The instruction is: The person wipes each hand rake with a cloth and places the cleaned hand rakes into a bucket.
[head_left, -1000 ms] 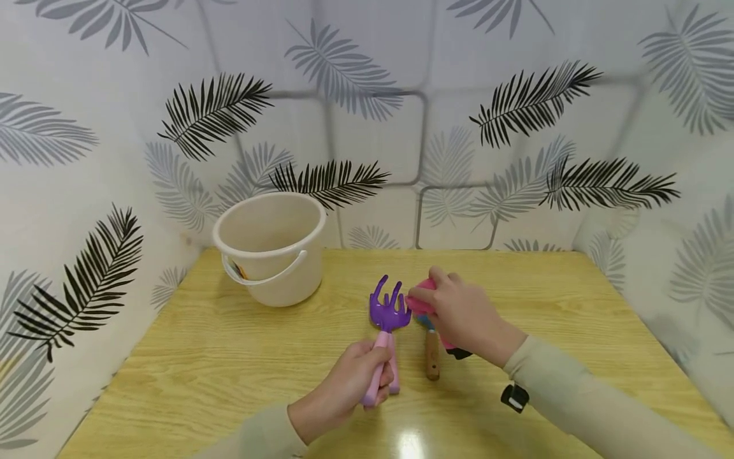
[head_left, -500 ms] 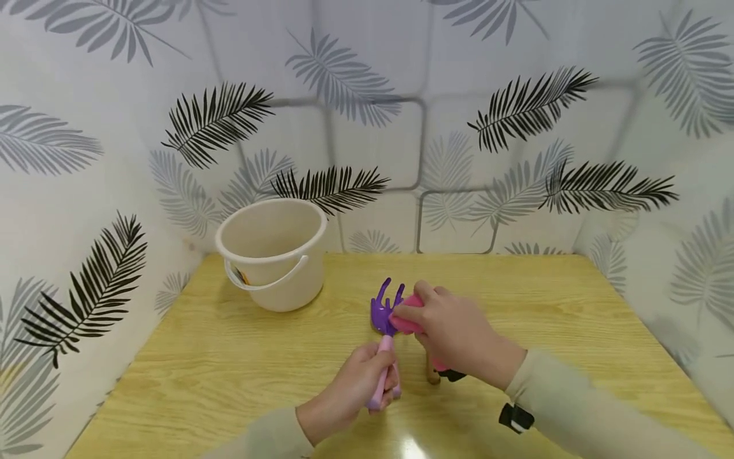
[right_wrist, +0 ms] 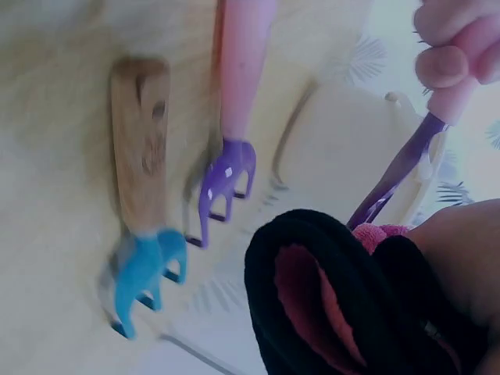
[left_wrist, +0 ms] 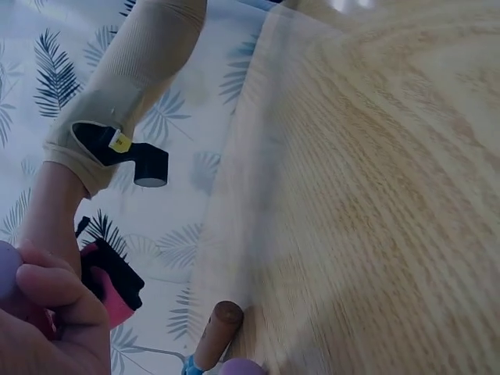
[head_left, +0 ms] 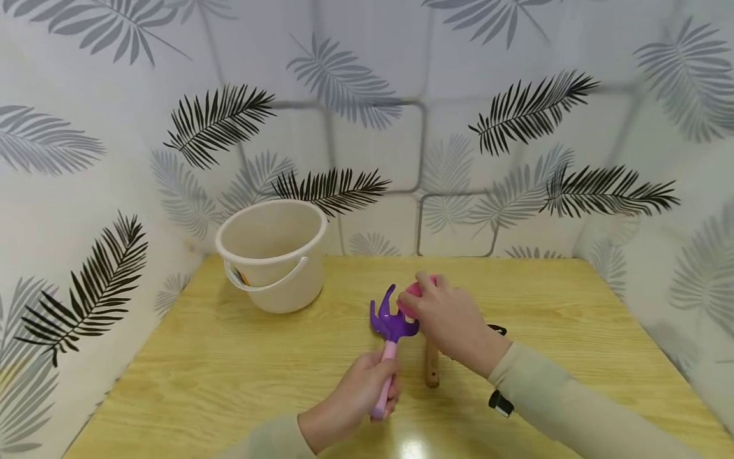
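My left hand (head_left: 361, 392) grips the pink handle of a hand rake (head_left: 395, 326) with a purple head. The rake is held up over the table, tines pointing away. My right hand (head_left: 450, 319) holds a bunched pink cloth (head_left: 411, 299) with black edging right at the tines. Black and pink folds of the cloth (right_wrist: 336, 289) fill the lower right wrist view. Below lies a second hand rake (right_wrist: 242, 94), also purple with a pink handle. Beside it is a hand rake with a blue head and wooden handle (right_wrist: 144, 148), its head hidden by my right hand in the head view.
A cream bucket (head_left: 289, 280) with its handle hanging down stands at the back left of the wooden table (head_left: 229, 376). Leaf-patterned sheeting (head_left: 373, 146) closes off the back and both sides.
My right hand moved the cloth left onto the purple tines, then back right to their edge. The held rake has turned slightly in my left hand. The bucket has not moved.
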Tool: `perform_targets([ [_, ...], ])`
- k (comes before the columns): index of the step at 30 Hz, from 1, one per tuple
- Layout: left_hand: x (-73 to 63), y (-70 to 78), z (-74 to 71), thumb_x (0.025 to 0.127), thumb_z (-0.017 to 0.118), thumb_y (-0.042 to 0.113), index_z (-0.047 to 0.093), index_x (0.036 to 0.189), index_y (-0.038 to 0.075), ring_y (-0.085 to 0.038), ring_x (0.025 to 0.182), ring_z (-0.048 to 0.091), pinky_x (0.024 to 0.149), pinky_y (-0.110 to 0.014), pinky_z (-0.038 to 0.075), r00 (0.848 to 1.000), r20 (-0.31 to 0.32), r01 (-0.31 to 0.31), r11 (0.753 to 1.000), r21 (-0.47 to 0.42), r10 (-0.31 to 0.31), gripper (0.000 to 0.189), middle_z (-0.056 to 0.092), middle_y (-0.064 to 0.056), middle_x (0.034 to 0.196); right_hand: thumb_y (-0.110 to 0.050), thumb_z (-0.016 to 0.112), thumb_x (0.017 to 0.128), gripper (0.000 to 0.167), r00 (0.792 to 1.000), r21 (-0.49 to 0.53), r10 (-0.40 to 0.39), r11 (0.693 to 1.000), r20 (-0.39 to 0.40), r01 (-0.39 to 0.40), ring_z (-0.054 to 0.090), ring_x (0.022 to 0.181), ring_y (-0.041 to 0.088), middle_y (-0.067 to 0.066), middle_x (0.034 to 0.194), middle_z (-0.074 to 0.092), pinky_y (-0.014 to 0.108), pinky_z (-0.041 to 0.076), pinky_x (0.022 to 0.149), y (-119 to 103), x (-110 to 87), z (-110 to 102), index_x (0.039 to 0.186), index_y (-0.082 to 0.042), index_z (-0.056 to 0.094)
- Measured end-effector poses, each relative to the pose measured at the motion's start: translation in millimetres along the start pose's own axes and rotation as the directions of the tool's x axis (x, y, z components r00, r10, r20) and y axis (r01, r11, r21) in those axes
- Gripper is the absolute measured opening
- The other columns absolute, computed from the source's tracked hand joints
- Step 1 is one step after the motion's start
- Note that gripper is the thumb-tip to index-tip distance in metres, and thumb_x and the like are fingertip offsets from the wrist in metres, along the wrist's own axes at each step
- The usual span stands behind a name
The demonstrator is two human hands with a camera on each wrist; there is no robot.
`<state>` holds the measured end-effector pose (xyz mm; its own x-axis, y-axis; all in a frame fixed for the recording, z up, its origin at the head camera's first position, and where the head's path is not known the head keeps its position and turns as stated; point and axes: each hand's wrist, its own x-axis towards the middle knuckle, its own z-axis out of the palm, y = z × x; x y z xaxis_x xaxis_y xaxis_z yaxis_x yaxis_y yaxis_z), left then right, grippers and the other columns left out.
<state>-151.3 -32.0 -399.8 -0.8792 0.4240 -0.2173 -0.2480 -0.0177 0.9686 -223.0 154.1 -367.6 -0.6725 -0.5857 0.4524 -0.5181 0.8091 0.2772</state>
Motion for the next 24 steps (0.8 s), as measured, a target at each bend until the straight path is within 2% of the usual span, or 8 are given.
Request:
perform_targets([
  [3,0.8,3.0,-0.5,0.1,0.048,0.02,0.048,0.097,0.006,-0.01,0.044,0.044,0.037,-0.019,0.029,1.0,-0.021,-0.003,1.0,0.01,0.003,0.015,0.05,0.0,0.062,-0.014,0.087,0.074,0.037,0.999,-0.028,-0.024,0.999,-0.044,0.023,0.063,0.08,0.034,0.012,0.101,0.058,0.035,0.056,0.046,2,0.5,-2,0.105,-0.025,0.072],
  [5,1.3,4.5,-0.7,0.1,0.049,0.021,0.049,0.095,0.006,-0.009,0.045,0.045,0.037,-0.019,0.03,0.999,-0.031,-0.006,1.0,0.02,0.006,0.016,0.051,0.0,0.063,-0.014,0.087,0.074,0.037,0.999,-0.02,-0.027,0.999,-0.043,0.026,0.062,0.077,0.032,0.011,0.099,0.057,0.035,0.054,0.045,2,0.2,-5,0.106,-0.026,0.072],
  [10,1.2,4.8,-2.5,0.1,0.048,0.022,0.049,0.094,0.007,-0.01,0.05,0.048,0.038,-0.018,0.033,0.999,-0.051,0.003,0.999,0.047,0.0,0.016,0.052,0.001,0.065,-0.018,0.084,0.077,0.036,0.999,0.094,-0.022,0.995,0.034,0.019,0.056,0.067,0.022,0.006,0.095,0.055,0.029,0.045,0.04,-7,-2.8,-16,0.109,-0.033,0.073],
  [15,4.2,1.6,-2.4,0.1,0.049,0.023,0.05,0.097,0.005,-0.012,0.053,0.048,0.04,-0.02,0.039,0.998,-0.061,-0.012,0.998,0.063,0.016,0.018,0.052,-0.001,0.066,-0.02,0.082,0.08,0.034,0.996,0.133,-0.055,0.99,0.068,0.046,0.059,0.071,0.021,0.006,0.099,0.057,0.028,0.049,0.043,-15,-3.9,-27,0.109,-0.033,0.073],
  [21,3.2,-4.8,6.2,0.102,0.047,0.024,0.051,0.092,0.007,-0.011,0.046,0.045,0.04,-0.021,0.039,0.997,-0.078,-0.013,0.988,0.151,0.025,0.02,0.052,-0.001,0.066,-0.018,0.079,0.083,0.031,0.998,0.132,-0.028,0.991,0.052,0.021,0.057,0.071,0.021,0.005,0.096,0.054,0.026,0.045,0.04,-17,3.4,-18,0.108,-0.033,0.072],
  [24,1.1,-9.2,9.7,0.104,0.046,0.024,0.05,0.091,0.008,-0.01,0.045,0.045,0.041,-0.021,0.041,0.998,-0.065,0.001,0.988,0.155,0.009,0.02,0.052,-0.001,0.066,-0.011,0.077,0.082,0.033,0.999,0.095,-0.017,0.995,0.034,0.014,0.062,0.076,0.026,0.007,0.098,0.056,0.029,0.048,0.04,-18,6.7,-11,0.107,-0.031,0.073],
])
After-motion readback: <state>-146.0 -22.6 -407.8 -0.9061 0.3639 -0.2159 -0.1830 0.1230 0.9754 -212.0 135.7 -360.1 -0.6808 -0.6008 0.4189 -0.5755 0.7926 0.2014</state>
